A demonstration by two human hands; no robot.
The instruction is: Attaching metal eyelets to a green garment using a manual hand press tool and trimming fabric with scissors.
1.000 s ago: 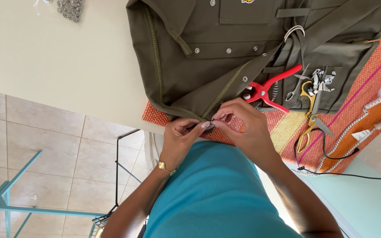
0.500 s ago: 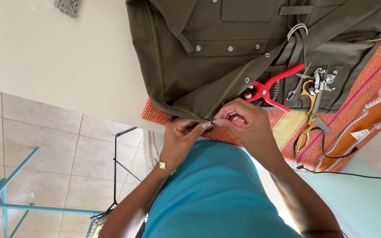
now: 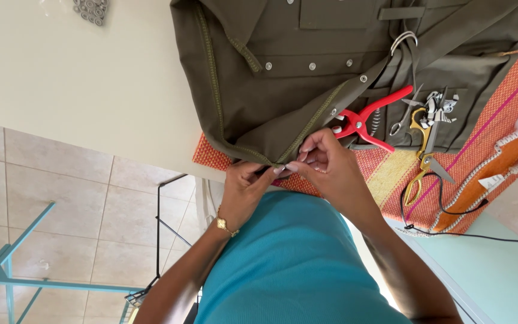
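Over at the far left, a small grey lace piece (image 3: 91, 9) lay at the top edge of the cream table (image 3: 79, 90), well apart from everything else. Moving right, the olive green jacket (image 3: 307, 72) was spread flat across the table, its zip edge running down to the corner nearest you, and that corner hung right at the table's rim. There your left hand (image 3: 244, 192), a gold watch (image 3: 224, 225) on its wrist, had its fingers curled narrow and pinched on the jacket's bottom corner from below. Your right hand (image 3: 325, 171) met it just beside, fingertips bunched tight on the same hem, the two hands touching at the corner. Under the jacket's lower edge an orange woven mat (image 3: 385, 180) showed, reaching off to the right. Just beyond your right knuckles, red pliers (image 3: 364, 120) lay on the jacket with the handles spread apart. Further right, small silver scissors (image 3: 404, 117) sat near a pair of gold scissors (image 3: 422, 156), which lay across the jacket's edge and the mat, a cluster of white clips (image 3: 437, 107) by their top end. A black cable (image 3: 451, 231) trailed off the mat towards the right edge.
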